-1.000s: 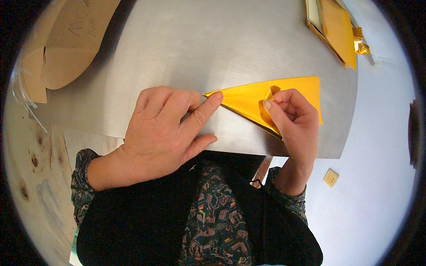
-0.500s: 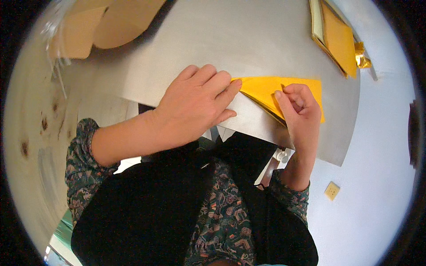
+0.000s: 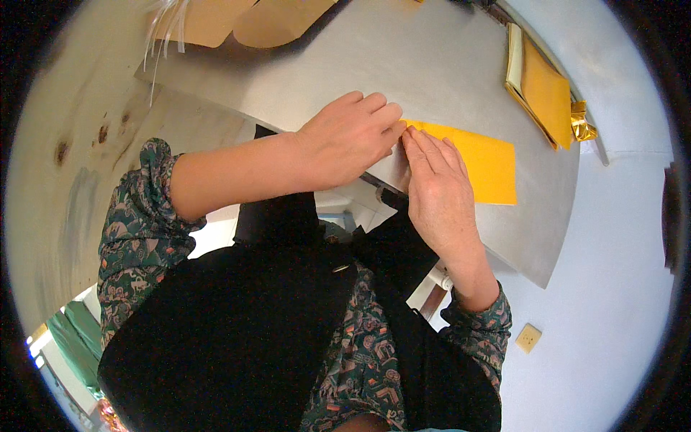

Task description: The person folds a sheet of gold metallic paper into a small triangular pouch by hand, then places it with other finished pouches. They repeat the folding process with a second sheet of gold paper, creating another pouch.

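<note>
A yellow folded sheet of paper (image 3: 491, 164) lies near the front edge of a grey metal tabletop (image 3: 522, 241). My left hand (image 3: 349, 138) is closed at the sheet's narrow left end, its fingers bent and seeming to pinch the tip there. That tip is mostly hidden behind the fingers. Flat on the left part of the sheet rests my right hand (image 3: 440, 189), fingers stretched out side by side, fingertips almost meeting the left hand. The sheet's right part shows uncovered and looks flat.
Toward the back right lies a stack of yellow sheets (image 3: 545, 93), with shiny gold foil (image 3: 583, 124) beside it. Brown cardboard pieces (image 3: 281, 23) and clear plastic strips (image 3: 171, 29) are at the back left. A pale wall with an outlet (image 3: 528, 338) stands to the right.
My right hand has let go of its pinch on the raised flap, moved left and flattened onto the sheet. The flap now lies down. My left hand's fingers have curled in; the whole view has shifted.
</note>
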{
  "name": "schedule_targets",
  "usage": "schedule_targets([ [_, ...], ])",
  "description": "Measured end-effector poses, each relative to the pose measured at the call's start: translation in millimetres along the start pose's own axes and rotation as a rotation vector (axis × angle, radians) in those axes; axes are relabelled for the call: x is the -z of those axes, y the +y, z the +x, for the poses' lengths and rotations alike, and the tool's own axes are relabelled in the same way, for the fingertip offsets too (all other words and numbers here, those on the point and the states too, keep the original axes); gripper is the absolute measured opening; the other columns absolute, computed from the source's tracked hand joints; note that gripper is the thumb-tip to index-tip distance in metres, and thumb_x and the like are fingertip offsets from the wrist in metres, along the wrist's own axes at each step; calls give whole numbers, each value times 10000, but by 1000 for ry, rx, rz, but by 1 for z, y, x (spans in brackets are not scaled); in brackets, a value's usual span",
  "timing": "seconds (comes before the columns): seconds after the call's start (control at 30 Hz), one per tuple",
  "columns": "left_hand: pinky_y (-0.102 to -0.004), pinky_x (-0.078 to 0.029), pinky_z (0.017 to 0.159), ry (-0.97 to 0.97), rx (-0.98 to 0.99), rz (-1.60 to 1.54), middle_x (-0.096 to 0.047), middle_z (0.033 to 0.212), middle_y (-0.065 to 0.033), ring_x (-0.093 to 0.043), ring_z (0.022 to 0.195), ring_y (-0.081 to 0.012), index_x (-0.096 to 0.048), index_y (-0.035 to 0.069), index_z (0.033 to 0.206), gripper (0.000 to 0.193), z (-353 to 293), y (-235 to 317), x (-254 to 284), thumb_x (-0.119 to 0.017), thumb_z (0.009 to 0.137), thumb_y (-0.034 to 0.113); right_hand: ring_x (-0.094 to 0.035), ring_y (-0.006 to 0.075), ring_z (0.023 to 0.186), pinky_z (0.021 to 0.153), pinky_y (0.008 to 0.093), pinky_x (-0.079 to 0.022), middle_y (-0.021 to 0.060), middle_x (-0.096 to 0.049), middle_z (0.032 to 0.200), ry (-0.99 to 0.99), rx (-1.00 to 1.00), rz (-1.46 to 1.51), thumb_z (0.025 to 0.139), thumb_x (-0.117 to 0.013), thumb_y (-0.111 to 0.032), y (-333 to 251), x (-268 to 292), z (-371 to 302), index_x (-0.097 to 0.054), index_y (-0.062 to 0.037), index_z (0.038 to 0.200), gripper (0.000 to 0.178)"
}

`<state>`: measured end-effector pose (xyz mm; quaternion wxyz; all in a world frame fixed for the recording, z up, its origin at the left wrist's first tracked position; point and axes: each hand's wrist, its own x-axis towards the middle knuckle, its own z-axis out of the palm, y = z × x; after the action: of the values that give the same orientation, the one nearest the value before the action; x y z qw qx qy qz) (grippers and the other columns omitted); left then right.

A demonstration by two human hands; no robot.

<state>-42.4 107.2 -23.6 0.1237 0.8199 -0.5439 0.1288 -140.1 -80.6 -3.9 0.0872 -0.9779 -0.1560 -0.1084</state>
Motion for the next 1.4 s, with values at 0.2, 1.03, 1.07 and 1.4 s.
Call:
schedule_targets([
  [0.2, -382, -500, 823, 21, 5, 82, -558, 976, -68, -566, 978, -255, -656, 58, 1241, 403, -4, 4, 0, -680, 883, 241, -538, 337, 1306, 1163, 493, -373, 175, -585, 1382, -95, -61, -8, 838, -570, -6, 8, 14, -32, -558, 29, 1355, 519],
  [1.03, -452, -431, 1024, 100, -54, -207, -580, 1335, -123, -538, 1265, -302, -562, 76, 1379, 613, 9, 82, -6, -723, 865, 369, -477, 354, 1350, 1179, 514, -342, 137, -533, 1460, -107, -107, -22, 809, -577, 53, 21, 32, -82, -542, 3, 1410, 605],
  [1.07, -453, -411, 1048, 99, -58, -230, -572, 1363, -120, -523, 1296, -294, -555, 68, 1386, 625, 12, 88, -11, -706, 882, 404, -473, 353, 1355, 1181, 514, -339, 139, -532, 1461, -108, -117, -17, 809, -580, 50, 21, 31, -83, -543, 4, 1409, 603],
  [1.4, -469, -358, 1112, 26, -54, -124, -535, 1465, -78, -475, 1375, -254, -508, 108, 1460, 752, 0, 66, -23, -652, 877, 560, -461, 335, 1379, 1196, 517, -312, 137, -521, 1481, -147, -151, -56, 814, -559, 66, 14, 34, -83, -521, -8, 1437, 629],
])
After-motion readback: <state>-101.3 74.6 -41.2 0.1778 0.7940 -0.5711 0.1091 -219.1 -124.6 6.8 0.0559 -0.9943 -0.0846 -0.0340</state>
